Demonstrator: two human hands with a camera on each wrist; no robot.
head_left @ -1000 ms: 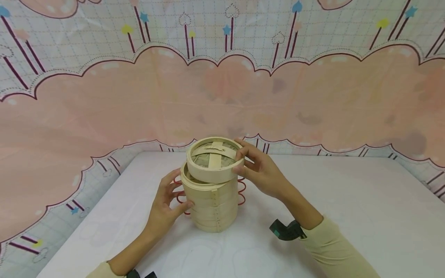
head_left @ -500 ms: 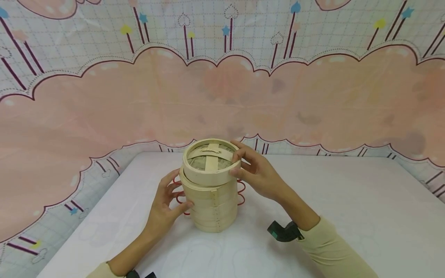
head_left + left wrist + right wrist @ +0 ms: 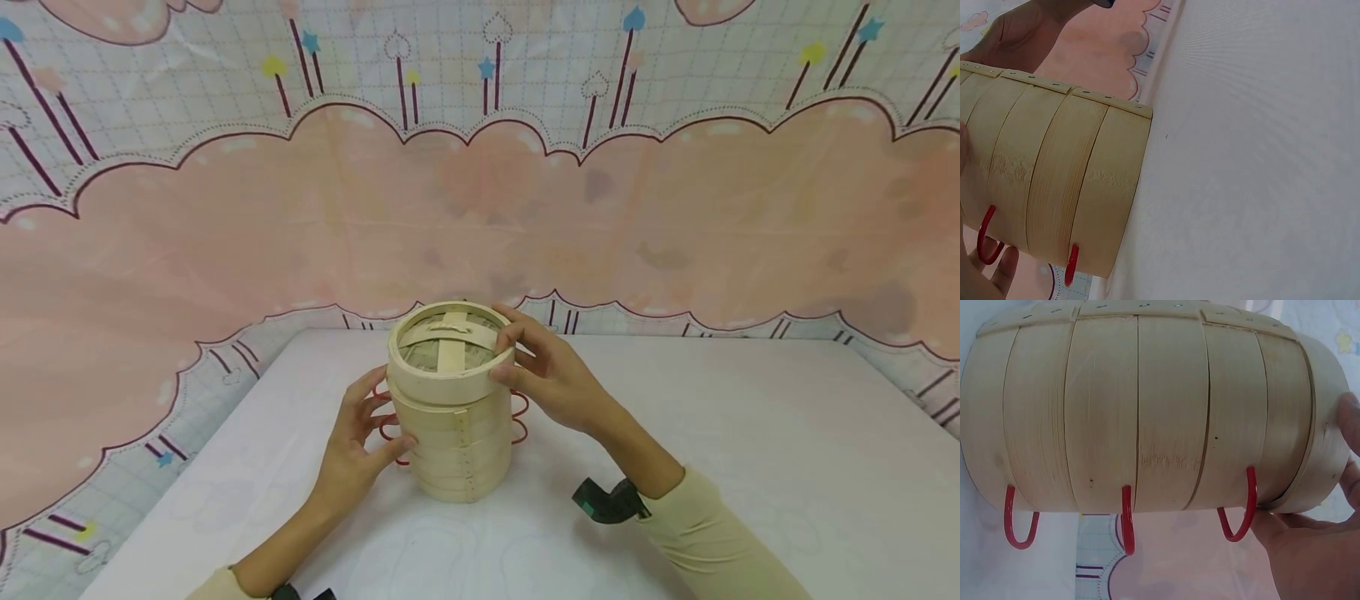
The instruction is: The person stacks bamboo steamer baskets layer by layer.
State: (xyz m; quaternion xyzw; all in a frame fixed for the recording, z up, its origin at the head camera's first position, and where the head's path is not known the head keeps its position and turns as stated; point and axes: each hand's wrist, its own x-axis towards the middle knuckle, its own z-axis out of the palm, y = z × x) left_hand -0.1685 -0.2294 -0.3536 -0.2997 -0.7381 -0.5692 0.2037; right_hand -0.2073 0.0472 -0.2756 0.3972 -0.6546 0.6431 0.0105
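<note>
A stacked bamboo steamer (image 3: pixel 453 458) stands upright on the white table, with red loop handles (image 3: pixel 1127 519) down its sides. Its woven lid (image 3: pixel 451 385), crossed by two flat strips, sits over the top tier. My left hand (image 3: pixel 352 442) grips the steamer's left side, thumb in front and fingers behind. With thumb and fingers, my right hand (image 3: pixel 558 375) holds the lid's rim on the right. The right wrist view shows the lid slightly off line with the tier below, a dark gap showing between them near the fingers.
The white tabletop (image 3: pixel 712 450) spreads around the steamer. Behind it hangs a pink and white printed cloth (image 3: pixel 465 225). A dark device (image 3: pixel 611 500) is strapped at the right wrist, close over the table.
My right hand has moved the lid left and slightly down, from tilted and offset to nearly lined up with the steamer. The left hand stays in place on the side.
</note>
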